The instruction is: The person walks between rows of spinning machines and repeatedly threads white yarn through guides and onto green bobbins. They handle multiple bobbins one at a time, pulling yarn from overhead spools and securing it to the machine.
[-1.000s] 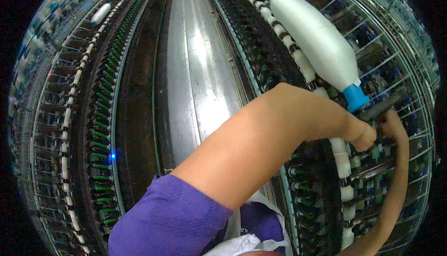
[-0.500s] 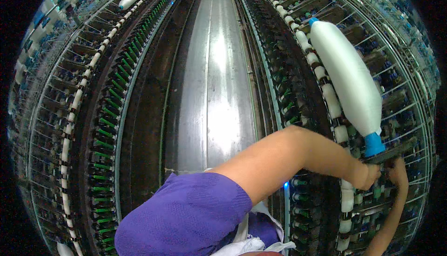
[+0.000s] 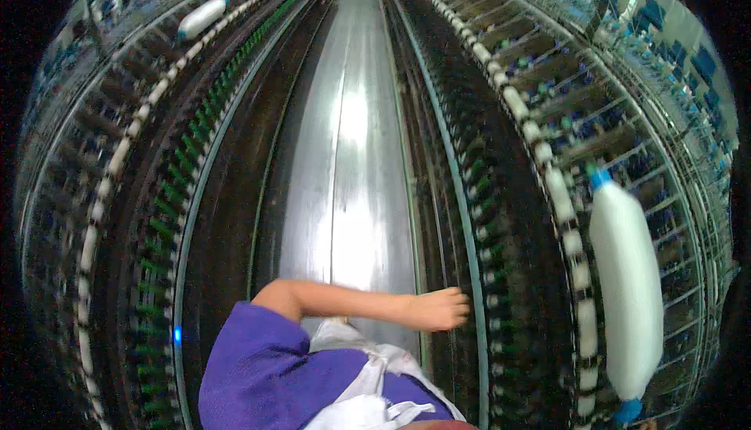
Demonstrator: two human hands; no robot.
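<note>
Occupying the right side of the view: one large white bobbin (image 3: pixel 627 293), long, tapered at both ends, a blue fitting (image 3: pixel 601 178) at its upper end and another at its lower. Beside it, on the left: a row of white rollers (image 3: pixel 578 276) with dark gaps. Well apart from the bobbin: one left hand (image 3: pixel 436 312), bare, back uppermost, fingers bunched, just left of a blue-grey rail (image 3: pixel 472 273); whether it is closed, or grips anything, cannot be told. Right hand: out of view, state unknown. Clothing: purple sleeve (image 3: pixel 258 359), white cloth (image 3: pixel 344 413) across the front. Centre: one shiny metal strip (image 3: pixel 313 219), running lengthwise. Left side: green spindles (image 3: pixel 164 266) in a row; one blue light (image 3: pixel 178 334); farther up, two white bobbins (image 3: pixel 203 18), smaller in view.
</note>
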